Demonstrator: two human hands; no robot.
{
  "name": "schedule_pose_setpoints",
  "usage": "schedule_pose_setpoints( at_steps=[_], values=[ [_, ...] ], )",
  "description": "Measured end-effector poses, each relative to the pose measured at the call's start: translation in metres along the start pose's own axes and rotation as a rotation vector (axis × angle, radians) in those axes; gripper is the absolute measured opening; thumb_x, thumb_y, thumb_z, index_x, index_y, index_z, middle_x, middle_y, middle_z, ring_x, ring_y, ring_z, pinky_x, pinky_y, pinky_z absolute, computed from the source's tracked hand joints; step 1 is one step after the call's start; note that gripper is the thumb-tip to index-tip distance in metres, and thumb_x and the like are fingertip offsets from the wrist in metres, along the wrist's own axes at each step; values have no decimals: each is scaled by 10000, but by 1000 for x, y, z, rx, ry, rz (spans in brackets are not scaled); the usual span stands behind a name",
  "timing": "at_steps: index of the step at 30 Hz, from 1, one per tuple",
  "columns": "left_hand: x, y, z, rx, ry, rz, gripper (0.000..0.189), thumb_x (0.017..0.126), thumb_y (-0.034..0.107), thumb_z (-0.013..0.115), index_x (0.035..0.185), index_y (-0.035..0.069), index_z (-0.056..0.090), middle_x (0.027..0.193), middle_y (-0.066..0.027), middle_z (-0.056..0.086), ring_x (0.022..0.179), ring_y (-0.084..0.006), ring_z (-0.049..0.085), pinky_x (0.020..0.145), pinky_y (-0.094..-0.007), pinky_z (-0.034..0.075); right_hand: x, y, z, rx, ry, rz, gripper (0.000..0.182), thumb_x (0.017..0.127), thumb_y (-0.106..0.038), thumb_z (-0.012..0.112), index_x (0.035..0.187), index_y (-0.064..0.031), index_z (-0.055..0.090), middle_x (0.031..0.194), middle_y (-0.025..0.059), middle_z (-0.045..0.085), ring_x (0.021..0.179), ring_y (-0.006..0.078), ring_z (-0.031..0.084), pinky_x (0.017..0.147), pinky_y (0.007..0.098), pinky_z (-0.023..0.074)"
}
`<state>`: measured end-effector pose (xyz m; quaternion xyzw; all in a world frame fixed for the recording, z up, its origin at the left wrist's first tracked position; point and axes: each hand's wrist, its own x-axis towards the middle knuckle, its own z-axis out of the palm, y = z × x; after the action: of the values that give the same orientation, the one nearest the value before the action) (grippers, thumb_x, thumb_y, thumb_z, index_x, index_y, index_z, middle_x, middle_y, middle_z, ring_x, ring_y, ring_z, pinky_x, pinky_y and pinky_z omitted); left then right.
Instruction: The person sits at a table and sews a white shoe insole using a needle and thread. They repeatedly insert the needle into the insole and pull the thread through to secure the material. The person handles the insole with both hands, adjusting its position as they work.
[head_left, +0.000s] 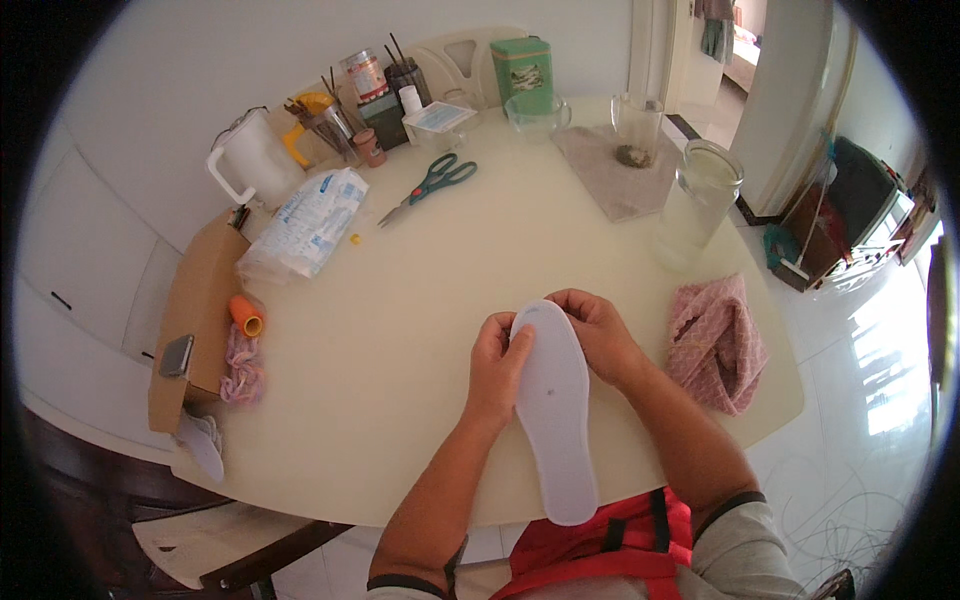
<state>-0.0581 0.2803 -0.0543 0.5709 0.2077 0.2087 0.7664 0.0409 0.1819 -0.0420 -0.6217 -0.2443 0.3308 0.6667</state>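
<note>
A white shoe insole (553, 420) is held up over the near edge of the cream table (420, 315), its wide end away from me and its narrow end near the red apron (630, 532). My left hand (501, 371) grips its left side, the thumb lying on the upper face. At the top right edge, my right hand (600, 330) pinches the insole; the tips of its fingers are partly hidden behind it. A small dark mark shows near the insole's middle.
Right: a folded pink cloth (712, 345), a glass jar (694, 202), a glass mug (636, 135) on a grey mat (600, 165). Far side: scissors (435, 184), a green tin (523, 71). Left: a plastic package (307, 225), a cardboard box (199, 300), an orange thread spool (246, 315), yarn (242, 367).
</note>
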Motion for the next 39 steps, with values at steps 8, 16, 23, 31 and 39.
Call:
schedule_pose_setpoints(
  at_steps=[8, 16, 23, 31, 39],
  values=[
    [-3, 4, 2, 24, -10, 112, 129, 811, 117, 534, 892, 33, 479, 787, -14, 520, 691, -66, 476, 625, -214, 411, 2, 8, -3, 304, -88, 57, 177, 845, -122, 483, 965, -2, 533, 874, 42, 566, 753, 93, 530, 671, 214, 445],
    [-5, 7, 2, 51, -9, 142, 113, 807, 79, 532, 887, 22, 476, 798, -21, 521, 697, -64, 485, 615, -206, 412, 1, 1, -1, 410, -73, 77, 193, 868, -183, 458, 962, -28, 521, 850, 22, 549, 747, 90, 518, 659, 214, 440],
    [-3, 3, 1, 65, -32, 180, 117, 810, 86, 541, 890, 26, 480, 790, -11, 518, 693, -57, 479, 611, -200, 409, 0, 2, -3, 431, -66, 64, 183, 870, -191, 453, 961, -49, 525, 828, 5, 548, 725, 65, 507, 624, 199, 426],
    [-6, 8, 2, 113, -35, 193, 130, 810, 100, 548, 896, 29, 481, 802, -11, 516, 707, -61, 477, 628, -200, 410, 0, 0, -4, 477, -68, 105, 187, 867, -196, 454, 956, -49, 528, 818, 8, 551, 716, 75, 517, 624, 205, 430],
    [-4, 2, 0, 93, -50, 239, 109, 808, 81, 547, 882, 33, 484, 809, -4, 507, 730, -62, 468, 621, -200, 407, 1, 1, -5, 504, -87, 90, 189, 862, -195, 457, 955, -46, 529, 820, 13, 549, 724, 82, 512, 640, 211, 427]
  ],
)
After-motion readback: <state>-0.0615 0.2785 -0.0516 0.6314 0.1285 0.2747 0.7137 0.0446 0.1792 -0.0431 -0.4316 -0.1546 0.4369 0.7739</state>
